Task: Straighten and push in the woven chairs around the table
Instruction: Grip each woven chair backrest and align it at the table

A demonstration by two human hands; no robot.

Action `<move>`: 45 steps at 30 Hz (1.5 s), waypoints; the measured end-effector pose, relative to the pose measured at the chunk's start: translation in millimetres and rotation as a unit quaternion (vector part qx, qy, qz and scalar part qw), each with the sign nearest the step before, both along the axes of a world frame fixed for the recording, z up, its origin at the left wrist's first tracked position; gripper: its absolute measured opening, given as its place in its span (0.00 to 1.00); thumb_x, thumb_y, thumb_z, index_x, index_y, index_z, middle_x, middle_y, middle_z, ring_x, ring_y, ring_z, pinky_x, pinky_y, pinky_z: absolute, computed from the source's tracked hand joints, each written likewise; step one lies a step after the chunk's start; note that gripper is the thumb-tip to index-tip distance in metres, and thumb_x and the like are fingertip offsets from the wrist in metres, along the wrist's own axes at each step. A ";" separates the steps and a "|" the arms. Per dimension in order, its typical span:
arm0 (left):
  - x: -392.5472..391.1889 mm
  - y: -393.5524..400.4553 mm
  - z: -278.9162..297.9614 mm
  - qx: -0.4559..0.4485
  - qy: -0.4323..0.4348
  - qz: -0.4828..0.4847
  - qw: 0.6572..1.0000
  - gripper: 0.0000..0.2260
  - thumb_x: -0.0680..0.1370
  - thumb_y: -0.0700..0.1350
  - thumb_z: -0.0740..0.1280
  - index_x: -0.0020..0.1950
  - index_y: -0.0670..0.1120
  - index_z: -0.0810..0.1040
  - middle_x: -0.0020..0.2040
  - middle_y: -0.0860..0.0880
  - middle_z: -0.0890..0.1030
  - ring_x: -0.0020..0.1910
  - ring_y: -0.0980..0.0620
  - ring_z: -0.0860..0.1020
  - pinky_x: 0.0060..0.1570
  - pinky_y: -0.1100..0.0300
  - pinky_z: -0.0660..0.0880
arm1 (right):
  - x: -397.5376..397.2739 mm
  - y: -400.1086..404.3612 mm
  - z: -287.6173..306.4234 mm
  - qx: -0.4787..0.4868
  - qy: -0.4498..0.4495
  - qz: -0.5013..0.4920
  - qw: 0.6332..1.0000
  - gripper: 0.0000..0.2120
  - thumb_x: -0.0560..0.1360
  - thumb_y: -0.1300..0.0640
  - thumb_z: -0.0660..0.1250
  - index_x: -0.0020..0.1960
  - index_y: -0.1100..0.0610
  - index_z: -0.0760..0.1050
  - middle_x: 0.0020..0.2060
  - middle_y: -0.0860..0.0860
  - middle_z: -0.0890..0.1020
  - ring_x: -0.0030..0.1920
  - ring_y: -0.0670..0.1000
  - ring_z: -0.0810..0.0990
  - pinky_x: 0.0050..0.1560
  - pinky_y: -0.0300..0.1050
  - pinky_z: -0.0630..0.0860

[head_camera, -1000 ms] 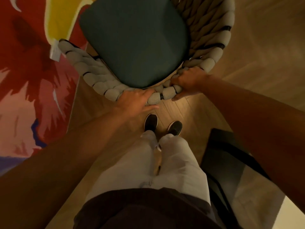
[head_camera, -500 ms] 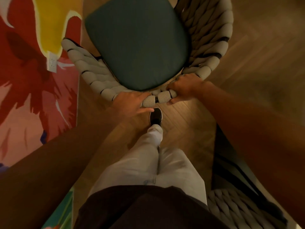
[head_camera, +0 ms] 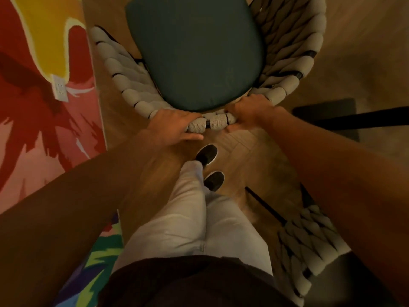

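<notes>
Both the left hand [head_camera: 174,125] and right hand [head_camera: 250,111] clamp the top rail of the grey rope-woven chair with its teal cushion [head_camera: 294,63], directly ahead (table unseen). Pushing evenly should keep it square.

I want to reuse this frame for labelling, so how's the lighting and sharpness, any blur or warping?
Head view: dim, warm light; the woven chair and both hands, left hand and right hand, read fairly sharp; the floor at upper right is smeared; wide-angle warping stretches the forearms at the edges.
</notes>
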State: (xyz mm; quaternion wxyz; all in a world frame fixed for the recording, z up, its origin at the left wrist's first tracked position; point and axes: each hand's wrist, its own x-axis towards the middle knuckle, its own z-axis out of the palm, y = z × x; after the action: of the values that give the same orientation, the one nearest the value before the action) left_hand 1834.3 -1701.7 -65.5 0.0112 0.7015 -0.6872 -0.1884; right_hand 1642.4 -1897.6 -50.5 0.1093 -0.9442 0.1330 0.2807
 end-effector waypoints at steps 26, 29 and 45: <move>20.7 16.3 5.2 -0.001 -0.030 -0.419 0.908 0.34 0.74 0.75 0.54 0.71 0.54 0.72 0.59 0.49 0.83 0.53 0.45 0.83 0.44 0.50 0.78 | -69.1 205.6 -7.2 0.022 -0.025 -0.350 0.936 0.33 0.71 0.25 0.62 0.62 0.48 0.77 0.50 0.50 0.83 0.48 0.53 0.81 0.50 0.52 0.79; 34.9 27.4 7.9 0.010 -0.037 -0.439 0.898 0.34 0.74 0.74 0.55 0.72 0.54 0.72 0.61 0.49 0.82 0.55 0.45 0.82 0.47 0.50 0.79 | -55.6 234.9 -10.6 0.020 -0.040 -0.381 0.923 0.32 0.71 0.24 0.62 0.61 0.47 0.77 0.49 0.49 0.83 0.47 0.52 0.80 0.45 0.46 0.75; 106.8 113.0 10.4 0.013 -0.060 -0.500 0.864 0.37 0.74 0.76 0.51 0.74 0.55 0.69 0.63 0.50 0.81 0.57 0.48 0.81 0.47 0.53 0.78 | -1.1 358.3 -5.9 0.080 -0.086 -0.363 0.924 0.33 0.78 0.32 0.60 0.77 0.49 0.63 0.67 0.55 0.78 0.61 0.57 0.78 0.52 0.50 0.74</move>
State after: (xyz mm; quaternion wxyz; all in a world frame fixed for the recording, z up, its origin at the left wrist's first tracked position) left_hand 1941.1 -1588.7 -55.1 -0.1350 0.2740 -0.9426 -0.1351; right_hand 1641.3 -1539.4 -56.5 0.2901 -0.8398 0.4337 0.1497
